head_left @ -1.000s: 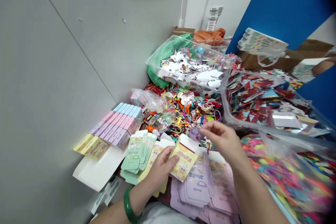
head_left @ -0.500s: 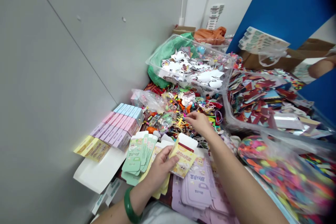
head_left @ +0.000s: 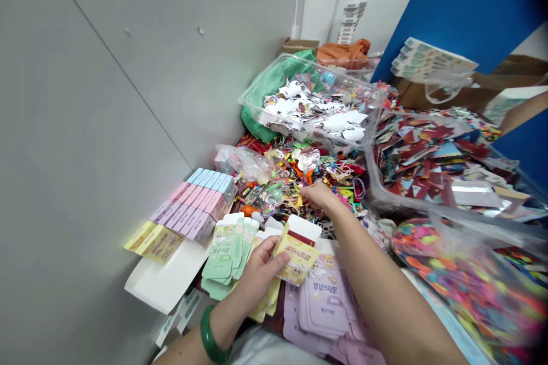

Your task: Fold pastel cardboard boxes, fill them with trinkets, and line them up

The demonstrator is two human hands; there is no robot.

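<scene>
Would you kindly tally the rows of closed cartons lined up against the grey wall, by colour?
blue cartons: 1 row
pink cartons: 1 row
lilac cartons: 1 row
yellow cartons: 1 row
Total: 4 rows

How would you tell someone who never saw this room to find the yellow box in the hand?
Find the big clear plastic bin near the grey wall. Look down from it, past the heap of colourful small bits, to the left hand with the green bangle. The yellow cardboard box is the one that hand holds, with pale green boxes beside it and lilac boxes just below.
</scene>
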